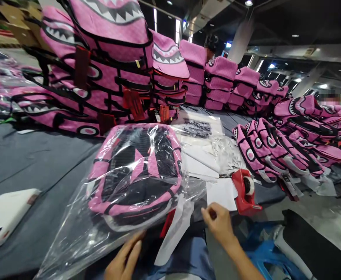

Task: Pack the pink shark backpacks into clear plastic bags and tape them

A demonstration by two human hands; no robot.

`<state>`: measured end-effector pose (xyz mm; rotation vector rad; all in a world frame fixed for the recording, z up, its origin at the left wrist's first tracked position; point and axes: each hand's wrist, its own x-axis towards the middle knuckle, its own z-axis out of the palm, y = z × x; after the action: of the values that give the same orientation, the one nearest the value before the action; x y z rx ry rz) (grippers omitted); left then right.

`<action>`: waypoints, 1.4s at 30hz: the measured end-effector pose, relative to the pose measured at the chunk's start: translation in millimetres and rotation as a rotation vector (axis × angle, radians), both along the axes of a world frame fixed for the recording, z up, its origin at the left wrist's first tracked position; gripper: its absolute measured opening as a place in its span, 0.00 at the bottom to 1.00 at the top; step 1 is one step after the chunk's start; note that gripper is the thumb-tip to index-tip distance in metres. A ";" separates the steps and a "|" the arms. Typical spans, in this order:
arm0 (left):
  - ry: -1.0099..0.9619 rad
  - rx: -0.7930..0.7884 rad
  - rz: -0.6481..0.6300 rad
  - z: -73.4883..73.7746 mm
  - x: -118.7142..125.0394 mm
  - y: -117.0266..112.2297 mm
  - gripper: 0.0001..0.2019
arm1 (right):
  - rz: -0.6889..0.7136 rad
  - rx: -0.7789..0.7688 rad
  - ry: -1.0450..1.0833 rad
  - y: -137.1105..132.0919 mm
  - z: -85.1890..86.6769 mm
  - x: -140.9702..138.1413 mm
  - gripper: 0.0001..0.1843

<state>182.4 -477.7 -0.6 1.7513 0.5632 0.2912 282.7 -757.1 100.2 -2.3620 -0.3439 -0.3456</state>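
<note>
A pink-and-black backpack [140, 163] lies with its padded back and straps facing up, inside a clear plastic bag [71, 233]. The bag's loose open end spreads toward me. At its near edge is my left hand [125, 258], thumb and fingers closed about the film; part of the grip is hidden. My right hand [219, 223] is raised to the right of the bag, fingers curled in a pinch; whatever is in it is too small to make out. A white strip [174, 229] and a red tag [167, 223] hang between the hands at the table edge.
A red tape dispenser [244, 192] stands beside white paper sheets [221, 192] and a pile of plastic bags [199, 128]. Stacked pink backpacks [109, 50] line the back; more backpacks [263, 144] lie right. A white device [10, 214] rests left. Blue plastic [260, 249] lies below right.
</note>
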 end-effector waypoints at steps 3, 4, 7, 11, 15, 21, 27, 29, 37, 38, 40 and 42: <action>-0.059 0.095 -0.268 3.7 29.7 -29.3 0.28 | 0.125 -0.024 -0.309 38.9 6.9 -39.3 0.08; -0.076 0.128 -0.342 6.0 40.0 -33.3 0.27 | 0.182 -0.068 -0.335 48.4 10.6 -44.2 0.14; -0.064 0.160 -0.470 14.8 61.6 -38.9 0.26 | 0.312 -0.265 -0.207 52.4 16.9 -43.4 0.35; 0.036 0.097 -0.500 29.5 65.6 -43.8 0.25 | 0.396 -0.473 -0.142 19.3 -1.8 -34.9 0.32; 0.026 -0.028 -0.545 49.1 60.2 -46.4 0.25 | 0.470 -0.546 -0.357 -3.6 -32.4 -27.0 0.12; 0.018 -0.028 -0.542 68.1 66.4 -52.8 0.20 | 0.509 -0.328 -0.072 -17.6 -2.1 -33.9 0.14; -0.014 -0.041 -0.460 65.2 77.6 -84.1 0.22 | 0.276 0.017 0.173 14.2 -23.2 -57.0 0.53; -0.009 -0.121 -0.436 60.0 75.9 -91.4 0.25 | 0.021 0.086 0.145 22.7 -47.7 -54.4 0.48; -0.341 0.203 -0.711 17.6 54.8 -64.6 0.23 | 0.095 -0.204 -0.044 8.8 -72.5 -60.5 0.27; -0.451 0.383 -0.728 15.8 55.7 -59.1 0.26 | 0.107 -0.279 -0.108 7.7 -75.8 -64.9 0.29; -0.649 0.774 -0.732 19.0 61.2 -50.5 0.32 | 0.127 -0.384 -0.215 7.5 -86.0 -72.5 0.32; -0.778 1.093 -0.724 29.0 69.2 -45.8 0.35 | 0.133 -0.436 -0.262 8.6 -97.8 -78.4 0.32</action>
<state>251.6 -523.5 28.4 2.4707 -0.9709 0.7917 204.4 -748.5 2.4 -2.7006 -0.7620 -0.5653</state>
